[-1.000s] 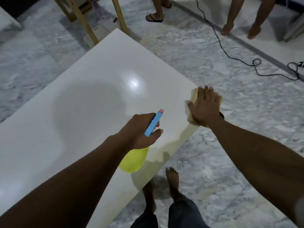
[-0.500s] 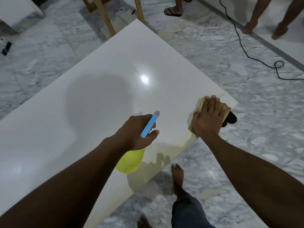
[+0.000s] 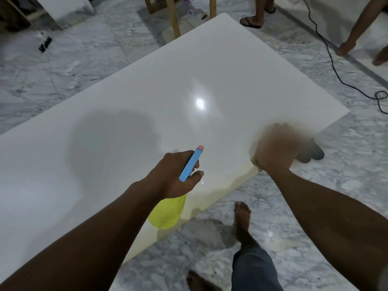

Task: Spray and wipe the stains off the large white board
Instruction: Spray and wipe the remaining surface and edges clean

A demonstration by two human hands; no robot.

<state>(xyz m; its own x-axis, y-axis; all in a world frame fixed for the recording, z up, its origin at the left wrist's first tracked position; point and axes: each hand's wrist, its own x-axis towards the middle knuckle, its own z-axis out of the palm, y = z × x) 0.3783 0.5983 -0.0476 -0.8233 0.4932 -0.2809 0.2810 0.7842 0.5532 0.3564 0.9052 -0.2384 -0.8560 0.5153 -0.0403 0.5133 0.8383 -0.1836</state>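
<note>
Left hand [image 3: 176,177] first: from my remote seat I see it curled round the neck of the spray bottle [image 3: 168,213], thumb forward under the blue head, nozzle aimed out over the white board [image 3: 189,70]. The right hand [image 3: 277,148] lies on a yellowish cloth [image 3: 255,162] at the board's near right corner. It is smeared by motion, so I cannot tell whether its fingers are flat or bunched into the fabric.

The board fills the middle of my view, running from lower left away to the far right. I judge it a stiff, glossy sheet, too big to shift one-handed and slick once wet, so the cloth should glide easily. I would leave it where it lies and work it from the near edge. The cloth looks soft and limp, best driven under a flat palm. The bottle looks like light, translucent plastic, and the neck is the right place to hold it.

A faint yellow tint [image 3: 233,179] runs along the near edge. Stain, or glow off the bottle? I cannot say. The glare spot and my own shadow would mask marks elsewhere.

What holds the board up is hidden. A dark object [image 3: 312,153] pokes out beside the corner, too blurred to name. Farther out, a black cable [image 3: 327,49] crosses the marble floor [image 3: 63,85]. Wooden legs [image 3: 174,17] and bystanders' feet are cut off at the top.
</note>
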